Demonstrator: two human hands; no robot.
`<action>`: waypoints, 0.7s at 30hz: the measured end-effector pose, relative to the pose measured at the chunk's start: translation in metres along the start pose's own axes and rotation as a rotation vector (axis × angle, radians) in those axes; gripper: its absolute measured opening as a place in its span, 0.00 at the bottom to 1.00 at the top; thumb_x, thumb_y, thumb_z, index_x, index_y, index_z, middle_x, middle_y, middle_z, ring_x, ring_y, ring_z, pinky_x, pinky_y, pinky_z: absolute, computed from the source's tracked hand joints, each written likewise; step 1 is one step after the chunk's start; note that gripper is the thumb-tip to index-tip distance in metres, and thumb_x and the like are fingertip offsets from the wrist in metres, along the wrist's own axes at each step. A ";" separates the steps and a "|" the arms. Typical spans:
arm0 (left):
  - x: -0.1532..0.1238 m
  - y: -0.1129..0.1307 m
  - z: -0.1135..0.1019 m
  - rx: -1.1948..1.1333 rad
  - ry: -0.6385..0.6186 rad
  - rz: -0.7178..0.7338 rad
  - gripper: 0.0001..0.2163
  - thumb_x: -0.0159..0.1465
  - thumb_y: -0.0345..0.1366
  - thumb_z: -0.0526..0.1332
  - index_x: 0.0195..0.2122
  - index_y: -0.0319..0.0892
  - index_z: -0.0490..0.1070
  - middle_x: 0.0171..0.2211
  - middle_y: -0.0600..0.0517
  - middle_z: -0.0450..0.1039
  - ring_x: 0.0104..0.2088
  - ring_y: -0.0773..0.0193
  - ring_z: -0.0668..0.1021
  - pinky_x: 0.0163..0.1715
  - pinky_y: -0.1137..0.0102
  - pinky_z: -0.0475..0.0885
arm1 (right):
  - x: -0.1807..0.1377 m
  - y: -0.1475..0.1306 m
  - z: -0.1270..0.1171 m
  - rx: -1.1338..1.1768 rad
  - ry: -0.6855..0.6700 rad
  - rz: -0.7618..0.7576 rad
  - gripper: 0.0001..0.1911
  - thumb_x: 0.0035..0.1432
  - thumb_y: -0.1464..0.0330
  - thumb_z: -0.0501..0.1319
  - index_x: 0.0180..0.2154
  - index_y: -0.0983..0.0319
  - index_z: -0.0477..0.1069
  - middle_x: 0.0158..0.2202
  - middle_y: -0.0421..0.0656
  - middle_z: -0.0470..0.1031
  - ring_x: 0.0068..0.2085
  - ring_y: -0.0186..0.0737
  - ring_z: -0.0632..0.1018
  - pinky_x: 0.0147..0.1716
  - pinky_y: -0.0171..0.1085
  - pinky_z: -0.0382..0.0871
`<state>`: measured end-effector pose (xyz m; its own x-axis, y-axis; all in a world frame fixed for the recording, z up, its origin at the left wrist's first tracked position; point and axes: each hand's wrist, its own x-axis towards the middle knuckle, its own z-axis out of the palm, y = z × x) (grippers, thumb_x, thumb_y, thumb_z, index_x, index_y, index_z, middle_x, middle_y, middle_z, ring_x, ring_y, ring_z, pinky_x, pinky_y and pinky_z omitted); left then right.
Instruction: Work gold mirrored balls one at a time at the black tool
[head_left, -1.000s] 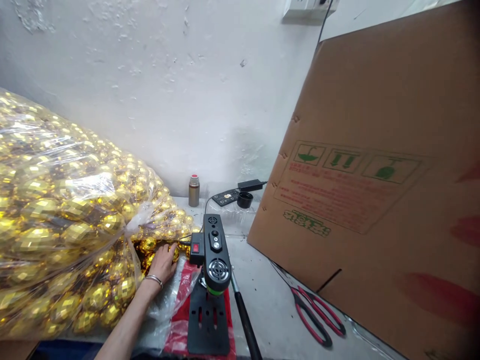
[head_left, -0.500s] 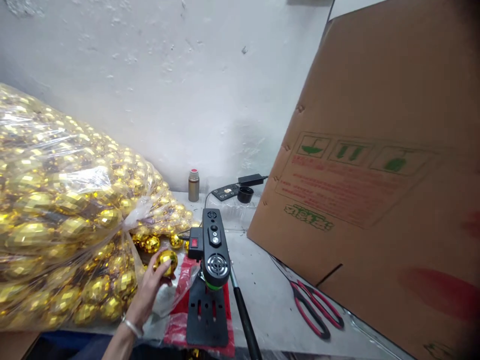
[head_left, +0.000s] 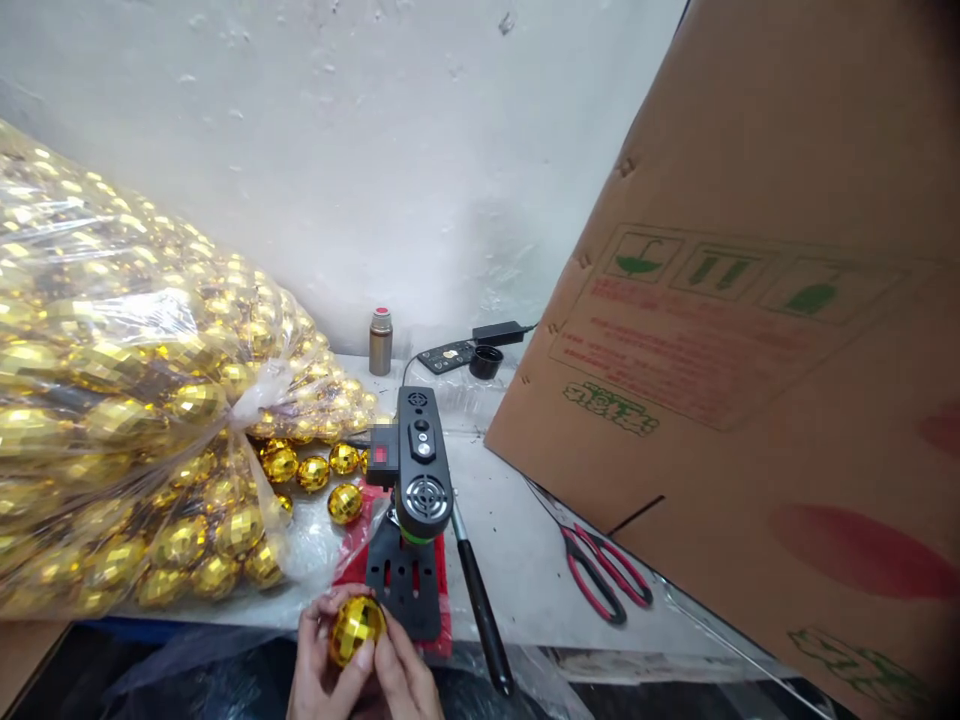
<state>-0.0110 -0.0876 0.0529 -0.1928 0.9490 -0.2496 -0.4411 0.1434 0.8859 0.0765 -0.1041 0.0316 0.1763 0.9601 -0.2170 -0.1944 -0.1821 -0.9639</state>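
Both hands meet at the near edge of the white table [head_left: 525,560], closed on one gold mirror-faceted ball [head_left: 356,628]. The left hand [head_left: 319,668] cups it from the left and below, the right hand [head_left: 409,675] presses from the right, so each grip is clamped on it. The ball is nearly round, with no clear long axis. It lies just in front of the black slotted base plate [head_left: 405,580] under the black stand-mounted device [head_left: 421,470].

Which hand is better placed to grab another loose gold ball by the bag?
Probably the left. Both hands cup one gold ball, but the left hand is on the side of the loose balls, while the black stand sits in front of the right hand.
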 end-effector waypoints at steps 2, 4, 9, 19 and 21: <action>-0.005 0.002 -0.004 0.029 -0.022 0.003 0.24 0.49 0.49 0.78 0.41 0.48 0.70 0.49 0.46 0.82 0.58 0.42 0.78 0.59 0.54 0.73 | 0.001 0.000 0.000 0.054 0.007 -0.015 0.44 0.52 0.34 0.60 0.54 0.61 0.77 0.41 0.49 0.85 0.35 0.46 0.86 0.28 0.35 0.80; -0.006 0.007 -0.007 0.028 -0.079 -0.039 0.23 0.52 0.49 0.77 0.43 0.48 0.71 0.50 0.44 0.82 0.59 0.41 0.77 0.59 0.52 0.73 | 0.002 -0.002 -0.002 0.061 0.048 -0.036 0.44 0.49 0.35 0.63 0.54 0.61 0.76 0.46 0.51 0.84 0.41 0.48 0.87 0.31 0.34 0.81; 0.001 0.026 -0.009 0.153 -0.273 -0.118 0.27 0.53 0.54 0.74 0.51 0.47 0.77 0.54 0.42 0.80 0.61 0.39 0.75 0.61 0.51 0.71 | 0.006 -0.013 -0.014 -0.107 0.146 -0.179 0.34 0.51 0.42 0.68 0.49 0.60 0.78 0.42 0.49 0.85 0.37 0.43 0.86 0.30 0.30 0.80; 0.029 0.016 -0.003 -0.081 -0.138 -0.318 0.28 0.50 0.52 0.76 0.49 0.45 0.77 0.50 0.45 0.82 0.54 0.44 0.81 0.52 0.55 0.79 | 0.014 -0.026 -0.030 -0.291 0.116 -0.533 0.17 0.68 0.57 0.58 0.46 0.56 0.83 0.45 0.47 0.85 0.42 0.41 0.87 0.40 0.32 0.82; 0.039 0.011 0.006 -0.050 -0.014 -0.235 0.29 0.51 0.52 0.75 0.50 0.45 0.74 0.49 0.46 0.81 0.52 0.46 0.82 0.50 0.56 0.79 | 0.013 -0.016 -0.031 -0.303 0.114 -0.526 0.17 0.68 0.57 0.58 0.44 0.56 0.83 0.43 0.47 0.85 0.36 0.39 0.86 0.34 0.30 0.81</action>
<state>-0.0182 -0.0473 0.0552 -0.0680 0.8949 -0.4411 -0.5154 0.3470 0.7835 0.1117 -0.0956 0.0399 0.2791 0.9120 0.3007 0.2261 0.2419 -0.9436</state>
